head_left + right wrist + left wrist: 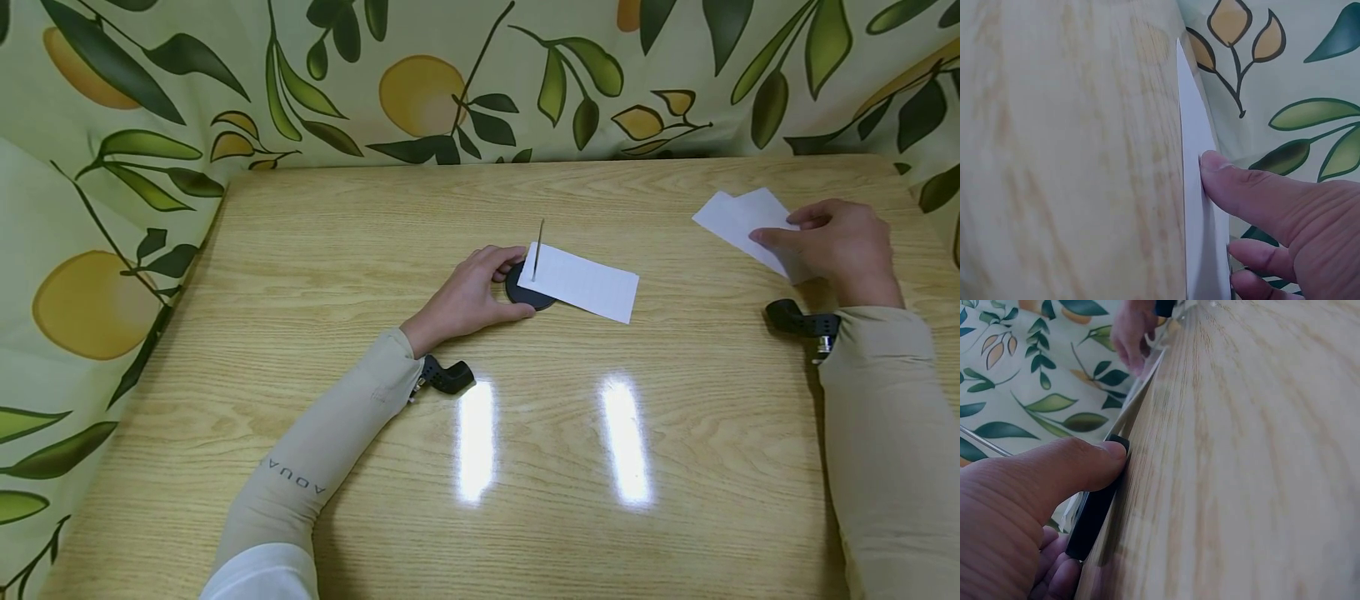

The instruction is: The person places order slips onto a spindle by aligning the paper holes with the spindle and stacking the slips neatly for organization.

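A bill spike with a round black base (pixel 525 293) and a thin upright metal spike (pixel 540 242) stands at the middle of the table. A white paper slip (pixel 588 283) is stuck on the spike near its left end and lies low over the base. My left hand (pixel 476 292) grips the base from the left, thumb at the near rim and fingers round the far side. At the right, my right hand (pixel 843 246) pinches white paper slips (pixel 738 218) that overlap and fan out to the left. In the right wrist view the thumb (pixel 1241 184) presses on the paper's face.
The wood-grained table (pixel 337 467) carries two bright light reflections in front. A leaf-and-fruit patterned cloth (pixel 300 75) hangs along the back and left edges. Small black wrist cameras (pixel 450 377) sit on both sleeves.
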The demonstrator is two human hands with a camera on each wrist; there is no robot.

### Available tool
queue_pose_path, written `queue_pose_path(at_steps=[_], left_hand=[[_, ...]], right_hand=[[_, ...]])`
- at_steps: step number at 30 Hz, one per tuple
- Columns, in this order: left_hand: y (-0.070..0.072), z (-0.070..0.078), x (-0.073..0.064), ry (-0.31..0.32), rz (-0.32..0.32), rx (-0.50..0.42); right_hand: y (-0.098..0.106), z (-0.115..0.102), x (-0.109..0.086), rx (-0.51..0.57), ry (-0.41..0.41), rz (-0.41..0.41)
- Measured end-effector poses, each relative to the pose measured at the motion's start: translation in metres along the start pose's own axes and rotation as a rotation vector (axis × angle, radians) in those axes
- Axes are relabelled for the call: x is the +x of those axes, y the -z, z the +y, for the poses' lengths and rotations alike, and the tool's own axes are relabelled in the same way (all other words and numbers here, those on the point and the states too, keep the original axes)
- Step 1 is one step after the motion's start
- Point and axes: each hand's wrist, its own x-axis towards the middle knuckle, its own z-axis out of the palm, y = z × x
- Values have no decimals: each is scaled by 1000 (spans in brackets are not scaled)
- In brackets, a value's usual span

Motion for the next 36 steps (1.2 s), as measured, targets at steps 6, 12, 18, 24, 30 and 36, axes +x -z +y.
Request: queue_pose_path(at_steps=[6,12,18,24,30,36], left_hand=[[0,0,0,-4,-1,-5],[0,0,0,-4,-1,0],[0,0,0,2,-5,6],[0,0,-1,4,-3,9],[-1,0,-1,2,-2,8],[0,0,0,2,-2,10]], right_hand=[[0,1,0,-5,17,6],[0,2,1,3,5,4],[0,1,0,0,5,-1],[0,1,0,5,12,-9],[0,0,-1,1,34,5],[1,0,-1,10,24,14]])
